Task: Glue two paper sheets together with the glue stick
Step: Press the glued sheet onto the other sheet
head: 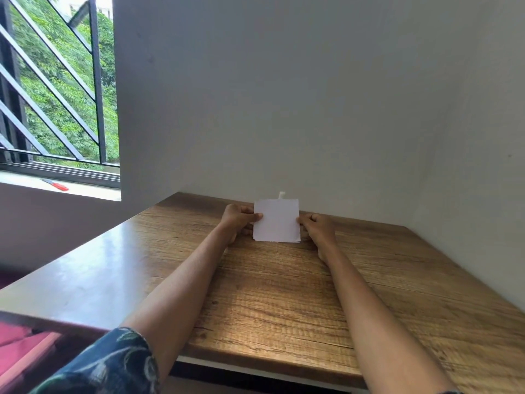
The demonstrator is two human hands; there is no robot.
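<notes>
We held a white paper point(277, 220) upright near the far edge of the wooden tabletop point(284, 302), close to the wall point(284, 95). Our left hand point(237, 218) pinched its left edge, thumb on the front face, and our right hand point(316, 227) pinched its right edge, so the fingers of both were closed on the paper. Whether it was one sheet or two pressed together we could not tell. Its lower edge stood at or just above the wood. A small white tip, perhaps the glue stick point(281, 195), showed just behind the top edge. The tabletop lay open toward us and out to both sides. A red object point(58, 185) lay on the windowsill point(85, 190), well apart.
</notes>
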